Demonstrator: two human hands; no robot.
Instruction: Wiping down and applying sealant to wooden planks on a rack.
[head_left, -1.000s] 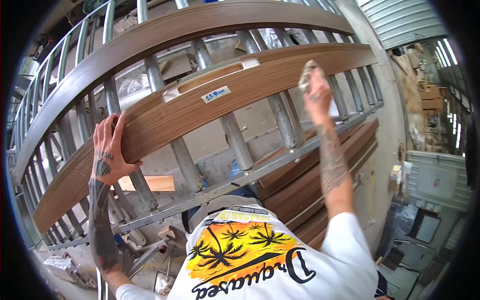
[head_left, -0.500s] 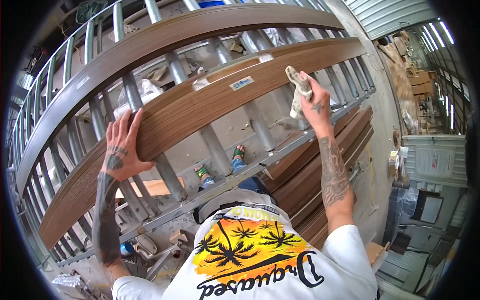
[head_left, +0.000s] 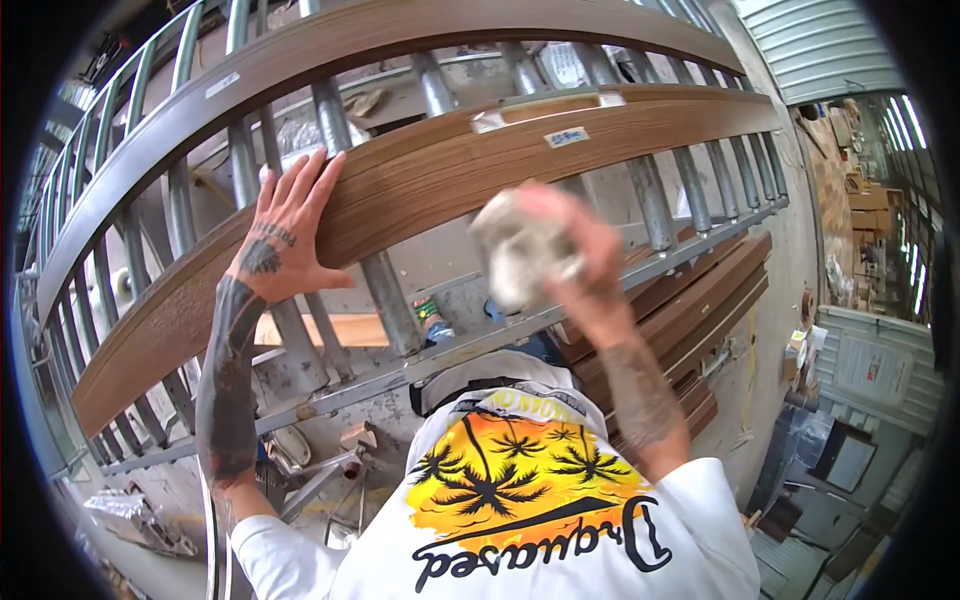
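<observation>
A long brown wood-grain board (head_left: 420,200) lies across the metal rollers, with a rectangular cutout and a small label near its far edge. My left hand (head_left: 285,230) rests on the board's left part, fingers stretched flat over it and thumb spread out to the side. In my right hand (head_left: 590,245), smeared by motion, is a bunched off-white rag (head_left: 515,250). The rag is in front of the board's near edge, right of the middle; whether it touches the board I cannot tell.
A second brown board (head_left: 480,30) lies farther back on the roller conveyor (head_left: 655,205). More brown boards (head_left: 670,320) are stacked below at the right, beyond the conveyor's near rail (head_left: 480,335). Cardboard boxes (head_left: 875,220) stand at the far right.
My right hand has swung left and nearer with the rag. In the picture, the boards and my left hand sit farther right and higher; the left hand keeps its place on the board.
</observation>
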